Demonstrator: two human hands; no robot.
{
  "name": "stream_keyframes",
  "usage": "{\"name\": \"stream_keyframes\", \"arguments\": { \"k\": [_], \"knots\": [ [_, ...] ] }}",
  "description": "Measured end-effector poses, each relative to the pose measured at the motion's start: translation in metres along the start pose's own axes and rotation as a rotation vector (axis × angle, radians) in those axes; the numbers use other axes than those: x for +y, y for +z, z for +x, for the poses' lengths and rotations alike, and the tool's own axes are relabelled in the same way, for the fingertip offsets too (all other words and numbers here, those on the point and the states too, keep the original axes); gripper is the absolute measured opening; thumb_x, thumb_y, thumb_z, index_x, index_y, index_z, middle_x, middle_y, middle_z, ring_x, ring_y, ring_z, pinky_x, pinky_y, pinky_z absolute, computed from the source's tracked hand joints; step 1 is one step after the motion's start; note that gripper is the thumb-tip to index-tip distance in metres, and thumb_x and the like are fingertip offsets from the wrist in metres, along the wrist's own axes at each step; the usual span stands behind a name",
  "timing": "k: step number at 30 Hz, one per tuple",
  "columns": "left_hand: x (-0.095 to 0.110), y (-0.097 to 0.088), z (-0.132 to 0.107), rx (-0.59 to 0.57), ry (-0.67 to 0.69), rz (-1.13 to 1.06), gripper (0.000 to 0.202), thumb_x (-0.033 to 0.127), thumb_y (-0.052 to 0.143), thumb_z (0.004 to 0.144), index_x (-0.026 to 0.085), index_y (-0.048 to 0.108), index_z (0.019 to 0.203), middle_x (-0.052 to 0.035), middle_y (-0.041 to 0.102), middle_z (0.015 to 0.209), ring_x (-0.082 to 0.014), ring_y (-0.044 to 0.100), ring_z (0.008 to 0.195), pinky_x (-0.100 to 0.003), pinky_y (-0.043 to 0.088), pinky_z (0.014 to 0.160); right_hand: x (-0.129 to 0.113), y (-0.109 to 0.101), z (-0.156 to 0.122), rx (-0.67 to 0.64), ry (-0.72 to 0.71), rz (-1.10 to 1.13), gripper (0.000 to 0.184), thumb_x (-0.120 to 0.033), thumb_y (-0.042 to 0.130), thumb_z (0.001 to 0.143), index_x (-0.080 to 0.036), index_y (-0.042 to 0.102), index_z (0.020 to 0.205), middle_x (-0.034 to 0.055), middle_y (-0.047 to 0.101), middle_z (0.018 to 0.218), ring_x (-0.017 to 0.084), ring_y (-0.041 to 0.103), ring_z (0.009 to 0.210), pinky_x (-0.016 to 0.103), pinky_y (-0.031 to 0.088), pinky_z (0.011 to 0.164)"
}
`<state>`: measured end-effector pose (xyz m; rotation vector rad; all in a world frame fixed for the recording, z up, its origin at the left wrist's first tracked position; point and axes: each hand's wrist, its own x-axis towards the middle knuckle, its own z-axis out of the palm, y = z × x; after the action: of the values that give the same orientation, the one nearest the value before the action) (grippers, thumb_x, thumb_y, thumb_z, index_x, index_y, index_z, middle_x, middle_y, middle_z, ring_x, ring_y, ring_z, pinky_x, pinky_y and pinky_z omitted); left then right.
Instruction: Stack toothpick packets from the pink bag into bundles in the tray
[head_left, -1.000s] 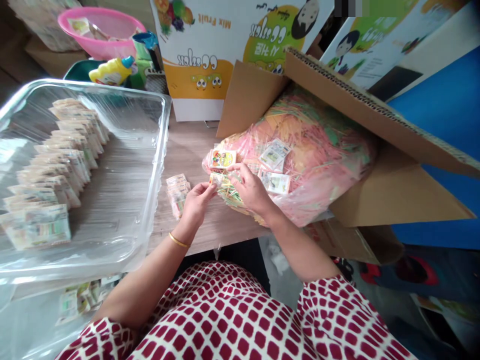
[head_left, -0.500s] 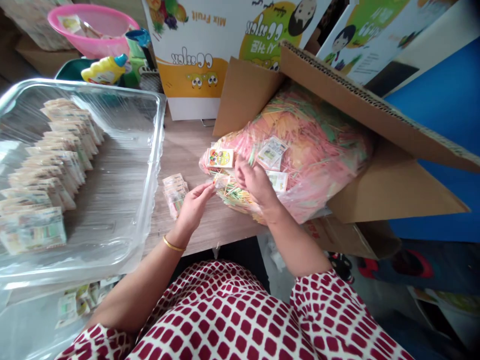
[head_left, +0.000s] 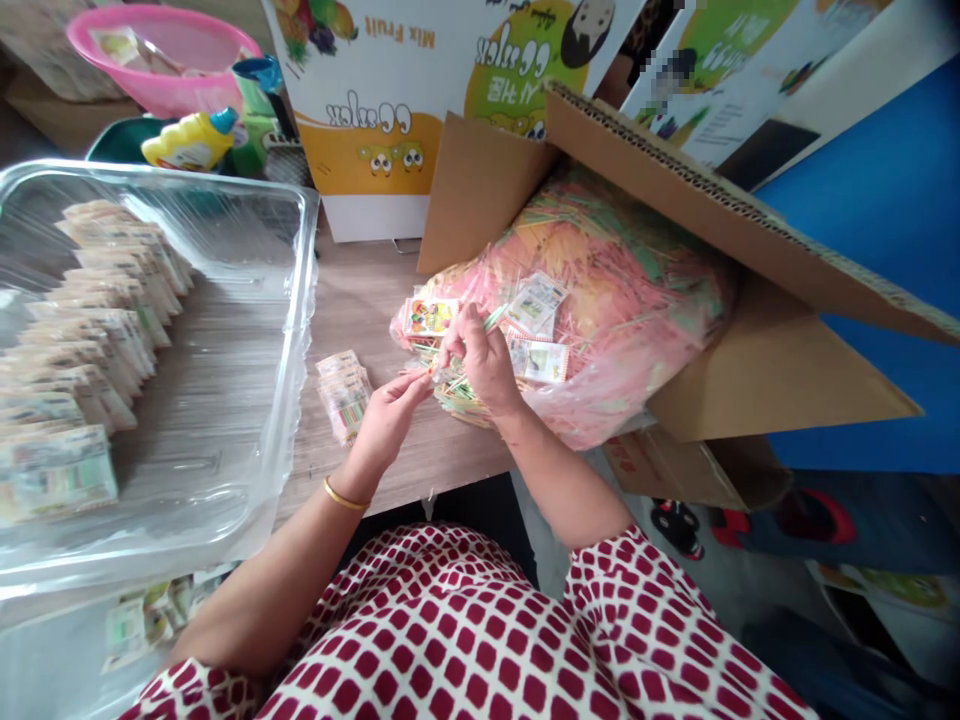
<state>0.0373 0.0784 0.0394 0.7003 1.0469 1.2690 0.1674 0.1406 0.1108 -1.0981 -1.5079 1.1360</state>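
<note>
Left hand (head_left: 396, 405): grip closed, thumb and fingertips pinching a small clear packet (head_left: 436, 373), mostly hidden by the hands, just above the counter (head_left: 416, 455) at the near left end of the big bag. Right hand (head_left: 487, 362): fingers curled, grip closed on a few thin sticks (head_left: 495, 318), pale green ends poking out past the fist; fingertips right beside the left hand's packet, can't tell if they touch it. Big clear bag (head_left: 630, 290) full of pink, orange and green sticks lies on the counter, bulging out of an open cardboard box (head_left: 780, 375) with flaps spread. More sticks show at the bag's left end, below the right hand. On top of the bag: fruit-print packet (head_left: 429, 317) to the left of the right fist, two overlapping printed packets (head_left: 538, 303) beyond it, another printed packet (head_left: 541, 361) just right of it. Small packet stack (head_left: 345, 397) on the counter, left of the left hand. Further left, clear plastic tray (head_left: 304, 330) with a long row of filled packets (head_left: 112, 310), leaning on one another. Behind: white printed carton (head_left: 360, 215), yellow bottle (head_left: 187, 143) with blue cap, pink basin (head_left: 176, 85).
</note>
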Motion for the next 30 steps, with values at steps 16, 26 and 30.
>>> {"name": "stream_keyframes", "arguments": {
  "k": [16,26,30],
  "knots": [
    [0.008,0.011,0.004,0.047,-0.099,-0.135,0.033,0.043,0.086,0.07,0.017,0.082,0.09,-0.0076,0.078,0.108,-0.0255,0.069,0.112,-0.041,0.055,0.103,0.013,-0.015,-0.002,-0.188,0.011,-0.164,0.049,-0.054,0.037,0.106,-0.028,0.077,0.098,0.0052,0.076,0.099,0.02,0.068,0.105,0.036,0.051,0.1],
    [0.003,0.013,0.012,0.001,-0.037,-0.034,0.038,0.049,0.083,0.076,0.02,0.081,0.101,-0.007,0.077,0.116,-0.0253,0.068,0.114,-0.039,0.055,0.101,0.031,-0.021,0.007,-0.268,0.168,0.078,0.057,-0.067,0.04,0.101,-0.024,0.076,0.11,0.0075,0.078,0.1,0.021,0.073,0.097,0.037,0.059,0.09],
    [0.006,0.013,0.014,-0.018,-0.079,-0.084,0.04,0.048,0.084,0.075,0.019,0.08,0.102,-0.0069,0.076,0.114,-0.0258,0.068,0.112,-0.043,0.057,0.098,0.026,-0.025,0.008,-0.278,0.132,0.013,0.065,-0.069,0.03,0.103,-0.025,0.076,0.116,0.0071,0.078,0.115,0.022,0.069,0.117,0.039,0.051,0.108]
  ]
}}
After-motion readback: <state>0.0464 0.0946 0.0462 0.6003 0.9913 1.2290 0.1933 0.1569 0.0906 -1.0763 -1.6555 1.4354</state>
